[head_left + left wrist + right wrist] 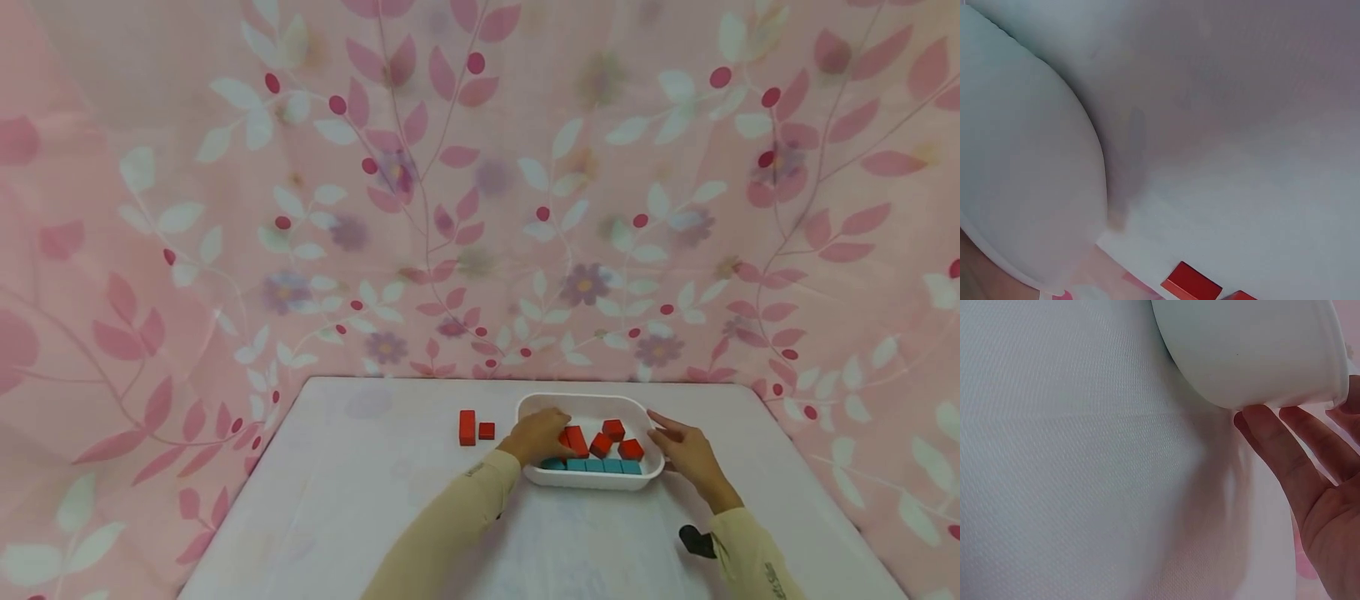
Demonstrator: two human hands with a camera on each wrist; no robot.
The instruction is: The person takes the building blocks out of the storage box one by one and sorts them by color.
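A pink leaf-print curtain (480, 192) hangs behind my white-covered desk (360, 500), with the white tray (592, 406) at twelve o'clock from me. Its blue blocks (600, 466) line the near wall and red blocks (611, 442) lie loose inside, two more red blocks (475, 427) waiting at nine o'clock outside. My left hand (536, 436) reaches in, curled over a red block (576, 440), grip unclear, while my right hand (690, 454) lies open-fingered against the rim at three o'clock.

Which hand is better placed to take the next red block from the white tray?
Left. The left hand is inside the tray, touching a red block; the right hand steadies the rim outside.
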